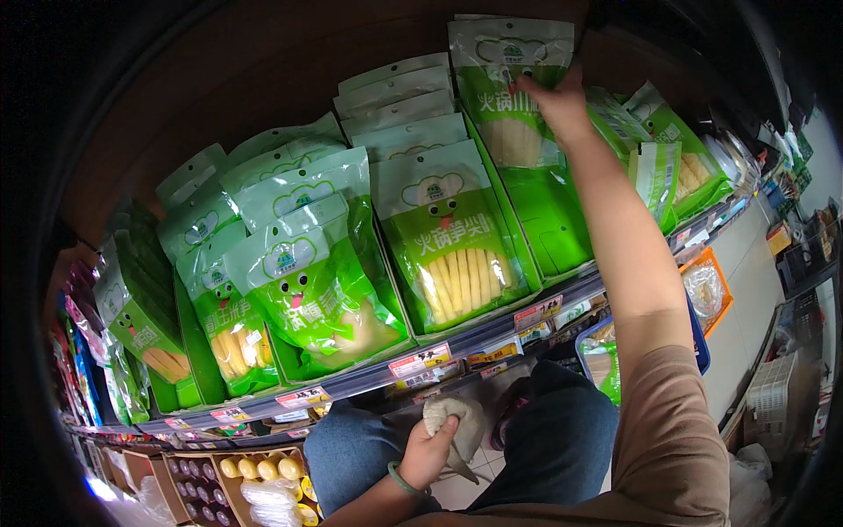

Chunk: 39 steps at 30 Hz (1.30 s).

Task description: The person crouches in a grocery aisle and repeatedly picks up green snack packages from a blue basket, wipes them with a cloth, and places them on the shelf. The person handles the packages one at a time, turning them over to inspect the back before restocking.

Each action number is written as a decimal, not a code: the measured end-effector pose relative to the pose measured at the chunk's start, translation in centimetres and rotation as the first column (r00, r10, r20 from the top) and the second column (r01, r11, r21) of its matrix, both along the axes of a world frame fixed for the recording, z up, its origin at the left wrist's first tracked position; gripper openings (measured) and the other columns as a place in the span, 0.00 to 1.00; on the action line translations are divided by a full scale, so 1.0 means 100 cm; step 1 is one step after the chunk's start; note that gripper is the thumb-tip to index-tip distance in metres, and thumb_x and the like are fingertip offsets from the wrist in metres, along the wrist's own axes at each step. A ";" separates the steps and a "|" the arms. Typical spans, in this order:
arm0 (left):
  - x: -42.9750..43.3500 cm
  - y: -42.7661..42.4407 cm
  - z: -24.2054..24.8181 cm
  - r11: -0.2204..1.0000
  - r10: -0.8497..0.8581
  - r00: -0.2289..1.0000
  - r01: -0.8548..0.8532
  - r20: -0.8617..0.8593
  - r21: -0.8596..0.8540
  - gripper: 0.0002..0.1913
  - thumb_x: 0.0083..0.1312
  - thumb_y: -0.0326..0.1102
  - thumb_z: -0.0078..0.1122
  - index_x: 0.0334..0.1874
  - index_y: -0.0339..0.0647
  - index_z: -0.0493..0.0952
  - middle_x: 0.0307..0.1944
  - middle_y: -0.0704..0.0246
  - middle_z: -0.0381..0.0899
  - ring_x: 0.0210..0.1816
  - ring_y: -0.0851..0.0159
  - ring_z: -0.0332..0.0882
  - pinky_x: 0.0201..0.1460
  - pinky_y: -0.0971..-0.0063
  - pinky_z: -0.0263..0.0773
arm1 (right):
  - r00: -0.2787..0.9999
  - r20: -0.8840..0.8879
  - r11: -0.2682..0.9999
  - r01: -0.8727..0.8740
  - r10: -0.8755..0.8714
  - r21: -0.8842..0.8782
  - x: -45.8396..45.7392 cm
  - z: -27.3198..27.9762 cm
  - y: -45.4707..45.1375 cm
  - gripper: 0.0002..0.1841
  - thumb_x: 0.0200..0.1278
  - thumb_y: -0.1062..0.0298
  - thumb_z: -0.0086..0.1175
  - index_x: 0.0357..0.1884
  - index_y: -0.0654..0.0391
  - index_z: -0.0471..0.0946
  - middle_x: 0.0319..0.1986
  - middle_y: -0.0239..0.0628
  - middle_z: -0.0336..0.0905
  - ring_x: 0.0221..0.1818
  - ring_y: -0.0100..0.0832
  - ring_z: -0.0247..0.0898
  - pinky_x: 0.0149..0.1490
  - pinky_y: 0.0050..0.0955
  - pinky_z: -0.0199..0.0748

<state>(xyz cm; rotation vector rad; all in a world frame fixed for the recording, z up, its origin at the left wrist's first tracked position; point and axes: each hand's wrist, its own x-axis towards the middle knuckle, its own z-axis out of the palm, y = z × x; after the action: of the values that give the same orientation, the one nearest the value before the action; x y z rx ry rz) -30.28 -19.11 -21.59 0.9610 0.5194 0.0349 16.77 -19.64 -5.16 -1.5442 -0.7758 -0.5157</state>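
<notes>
My right hand point(560, 99) grips the upper right side of a green and white plastic food pouch point(507, 79), its thumb across the front. This pouch stands at the back of a green display box point(546, 217) whose front part shows bare. Low before me, above my knees, my left hand point(428, 454) clutches a bunched pale cloth point(461, 421). A bangle circles that wrist. In the box to the left, pouches of pale yellow strips point(448, 237) stand in a row. Further left, a glossy pouch point(309, 283) leans forward over others.
Price tags point(420, 361) line the shelf edge. More pouches point(685, 158) lie at the right end. Below on the right stand an orange basket point(723, 290) and a blue basket point(699, 336). Cartons of jars point(267, 466) sit at lower left.
</notes>
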 end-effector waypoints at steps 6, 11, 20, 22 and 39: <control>0.000 0.000 0.002 1.000 -0.021 1.000 0.021 0.010 -0.006 0.11 0.69 0.34 0.47 0.47 0.34 0.73 0.38 0.71 0.76 0.38 0.73 0.73 0.43 0.79 0.69 | 0.941 -0.166 0.952 -0.278 0.297 0.128 0.002 0.012 -0.016 0.37 0.45 0.80 0.61 0.60 0.60 0.57 0.52 0.43 0.68 0.52 0.39 0.65 0.55 0.34 0.65; 0.001 -0.002 -0.001 1.000 -0.002 0.999 0.001 0.039 0.019 0.11 0.69 0.34 0.47 0.47 0.34 0.73 0.38 0.70 0.77 0.38 0.73 0.73 0.42 0.79 0.69 | 0.883 -0.286 0.927 -0.336 0.371 0.165 0.014 0.015 -0.017 0.32 0.46 0.80 0.57 0.58 0.61 0.61 0.51 0.43 0.70 0.51 0.41 0.66 0.53 0.36 0.67; 0.004 -0.003 -0.001 1.000 -0.011 1.000 0.011 0.024 -0.025 0.12 0.69 0.35 0.47 0.47 0.35 0.73 0.38 0.71 0.77 0.38 0.73 0.73 0.41 0.79 0.69 | 0.984 -0.054 0.982 0.165 -0.170 -0.088 0.029 0.017 0.007 0.39 0.41 0.74 0.57 0.63 0.58 0.59 0.51 0.47 0.68 0.53 0.43 0.64 0.56 0.34 0.63; 0.004 -0.004 -0.002 1.000 -0.019 1.000 0.019 -0.004 -0.019 0.12 0.69 0.35 0.47 0.47 0.35 0.73 0.38 0.71 0.77 0.38 0.73 0.73 0.41 0.79 0.69 | 0.920 0.150 0.922 0.377 -0.361 -0.092 0.020 0.019 0.006 0.42 0.40 0.71 0.59 0.63 0.58 0.57 0.55 0.50 0.65 0.57 0.46 0.60 0.58 0.36 0.62; 0.000 -0.003 0.002 0.998 0.027 0.999 -0.028 0.028 0.053 0.13 0.68 0.31 0.46 0.51 0.34 0.70 0.46 0.68 0.74 0.46 0.69 0.72 0.52 0.74 0.66 | 0.974 0.092 0.978 0.208 -0.206 -0.019 -0.208 -0.079 -0.201 0.23 0.49 0.81 0.52 0.52 0.63 0.70 0.54 0.40 0.65 0.53 0.29 0.66 0.55 0.24 0.65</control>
<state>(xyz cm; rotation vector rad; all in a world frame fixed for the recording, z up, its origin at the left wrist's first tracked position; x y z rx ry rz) -30.26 -19.43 -21.35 1.0044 0.5087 0.0868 -3.99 -39.75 -13.01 -1.6469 -0.6957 -0.7346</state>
